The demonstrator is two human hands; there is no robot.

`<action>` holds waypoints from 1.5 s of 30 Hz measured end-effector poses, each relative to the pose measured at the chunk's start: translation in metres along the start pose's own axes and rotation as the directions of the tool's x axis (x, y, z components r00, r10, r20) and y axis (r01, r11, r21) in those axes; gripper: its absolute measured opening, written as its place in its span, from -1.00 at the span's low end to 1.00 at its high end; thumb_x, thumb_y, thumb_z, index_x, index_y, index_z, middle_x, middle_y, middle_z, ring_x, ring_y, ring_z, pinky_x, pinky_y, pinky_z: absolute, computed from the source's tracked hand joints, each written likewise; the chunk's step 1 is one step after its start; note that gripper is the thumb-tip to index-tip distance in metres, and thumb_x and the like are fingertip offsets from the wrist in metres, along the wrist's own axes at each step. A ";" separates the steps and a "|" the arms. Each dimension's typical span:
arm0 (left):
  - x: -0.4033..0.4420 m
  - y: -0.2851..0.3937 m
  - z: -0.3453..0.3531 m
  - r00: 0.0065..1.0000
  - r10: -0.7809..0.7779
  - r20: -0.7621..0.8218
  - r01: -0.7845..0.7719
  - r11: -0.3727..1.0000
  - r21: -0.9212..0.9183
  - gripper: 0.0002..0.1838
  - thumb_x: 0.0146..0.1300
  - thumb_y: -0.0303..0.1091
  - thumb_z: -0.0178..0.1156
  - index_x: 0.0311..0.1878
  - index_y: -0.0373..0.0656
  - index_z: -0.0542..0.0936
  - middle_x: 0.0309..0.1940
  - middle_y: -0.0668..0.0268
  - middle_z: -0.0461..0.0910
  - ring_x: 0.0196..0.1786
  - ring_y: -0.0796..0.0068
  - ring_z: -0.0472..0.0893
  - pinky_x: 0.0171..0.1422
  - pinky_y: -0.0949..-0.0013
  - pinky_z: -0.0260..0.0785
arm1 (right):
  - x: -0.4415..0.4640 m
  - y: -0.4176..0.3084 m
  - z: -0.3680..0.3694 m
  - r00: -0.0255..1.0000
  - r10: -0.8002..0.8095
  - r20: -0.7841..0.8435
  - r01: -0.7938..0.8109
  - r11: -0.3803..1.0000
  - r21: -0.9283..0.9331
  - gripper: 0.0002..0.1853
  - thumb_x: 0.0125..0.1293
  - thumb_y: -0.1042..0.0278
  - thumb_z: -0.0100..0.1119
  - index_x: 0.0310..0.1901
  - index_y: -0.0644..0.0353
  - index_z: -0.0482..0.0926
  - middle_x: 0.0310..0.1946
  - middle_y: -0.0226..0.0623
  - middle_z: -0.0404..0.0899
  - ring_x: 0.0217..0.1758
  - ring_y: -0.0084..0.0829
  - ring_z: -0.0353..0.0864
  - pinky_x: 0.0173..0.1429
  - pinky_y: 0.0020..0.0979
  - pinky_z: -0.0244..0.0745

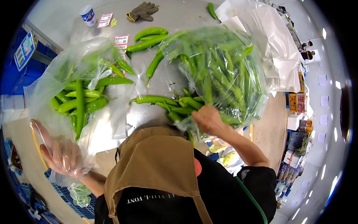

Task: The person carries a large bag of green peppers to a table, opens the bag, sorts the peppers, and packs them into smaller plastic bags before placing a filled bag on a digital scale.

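My left hand (61, 153) shows through a clear plastic bag (41, 89), its fingers apart; whether it is inside or behind the film I cannot tell. Several long green peppers (80, 102) lie beside and partly under that bag. My right hand (209, 119) is closed at the near edge of a large clear bag (257, 93) full of green peppers, gripping the plastic. Loose green peppers (156, 99) lie on the metal table (179, 15) just left of my right hand, some partly at the large bag's mouth.
At the back of the table are a blue-and-white cup (88, 16), printed labels (104, 20), a grey work glove (143, 12) and more peppers (147, 44). White sheeting (278, 52) covers the right side. A scale display (24, 51) stands at the left. Other people (307, 55) are far off.
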State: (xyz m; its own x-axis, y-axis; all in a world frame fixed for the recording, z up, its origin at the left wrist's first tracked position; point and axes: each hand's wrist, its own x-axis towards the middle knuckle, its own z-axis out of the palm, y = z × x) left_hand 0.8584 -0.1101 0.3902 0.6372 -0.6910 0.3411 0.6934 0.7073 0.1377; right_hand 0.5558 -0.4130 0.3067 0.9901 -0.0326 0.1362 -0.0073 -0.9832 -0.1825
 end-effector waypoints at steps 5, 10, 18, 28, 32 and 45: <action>0.001 0.006 0.003 1.000 -0.017 -0.009 0.017 0.999 0.040 -0.43 0.48 -0.23 -0.31 0.47 0.18 -0.23 -0.66 0.33 0.24 -0.85 0.69 0.15 -0.87 0.59 0.12 | 0.057 0.067 -0.006 0.896 0.092 -0.434 -0.137 0.988 -0.073 -0.88 -0.09 0.56 0.12 -0.46 0.16 0.45 -0.71 -0.34 0.33 -0.71 -0.31 0.39 -0.64 -0.30 0.26; 0.006 0.005 0.003 0.996 -0.066 -0.058 0.070 0.996 0.063 -0.47 0.49 -0.20 -0.36 0.47 0.16 -0.17 -0.67 0.35 0.23 -0.85 0.70 0.13 -0.86 0.60 0.03 | 0.098 0.085 -0.011 0.797 0.063 -0.601 -0.189 0.971 -0.148 -0.91 -0.08 0.53 0.12 -0.49 0.14 0.46 -0.71 -0.34 0.33 -0.69 -0.32 0.40 -0.61 -0.30 0.28; 0.000 0.006 0.005 0.998 -0.016 -0.058 0.021 0.996 0.088 -0.48 0.49 -0.23 -0.37 0.47 0.15 -0.14 -0.68 0.36 0.24 -0.87 0.72 0.12 -0.87 0.62 -0.03 | 0.074 -0.020 -0.010 0.979 -0.200 -0.031 0.203 0.975 0.095 -0.87 0.00 0.35 0.14 -0.58 0.10 0.40 -0.75 -0.33 0.37 -0.68 -0.28 0.42 -0.59 -0.25 0.29; -0.005 -0.003 0.013 0.997 0.002 -0.072 -0.002 1.000 -0.001 -0.49 0.49 -0.25 -0.36 0.47 0.15 -0.12 -0.70 0.40 0.23 -0.85 0.74 0.11 -0.85 0.64 0.01 | 0.113 0.010 0.048 0.929 0.365 -0.059 -0.353 0.923 0.154 -0.47 0.05 0.13 0.32 0.03 0.20 0.47 -0.01 0.18 0.40 -0.02 0.07 0.44 -0.01 -0.15 0.40; -0.013 0.000 0.012 0.995 0.000 -0.101 -0.001 1.000 -0.013 -0.49 0.49 -0.25 -0.35 0.46 0.17 -0.10 -0.70 0.39 0.23 -0.85 0.75 0.11 -0.85 0.65 -0.01 | 0.141 0.016 0.092 0.889 0.455 0.060 -0.441 0.883 -0.160 -0.12 -0.31 -0.08 0.50 0.12 0.08 0.39 0.19 0.33 0.11 0.09 0.28 0.26 0.07 0.07 0.24; -0.015 0.007 0.018 0.980 -0.088 -0.179 0.079 0.995 -0.055 -0.48 0.47 -0.31 -0.24 0.45 0.21 -0.01 -0.68 0.37 0.22 -0.86 0.71 0.03 -0.89 0.62 -0.09 | 0.167 0.002 0.102 0.721 0.618 0.312 -0.541 0.785 -0.302 -0.31 -0.40 0.18 0.40 -0.01 -0.09 0.53 -0.03 0.04 0.30 -0.02 0.20 0.38 0.04 0.12 0.26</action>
State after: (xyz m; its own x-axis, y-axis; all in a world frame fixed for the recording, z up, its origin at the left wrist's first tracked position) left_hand 0.8474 -0.0924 0.4023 0.6237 -0.7660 0.1555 0.7591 0.6411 0.1132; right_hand 0.7354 -0.4023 0.2294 0.7534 -0.5751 -0.3187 -0.5841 -0.8080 0.0774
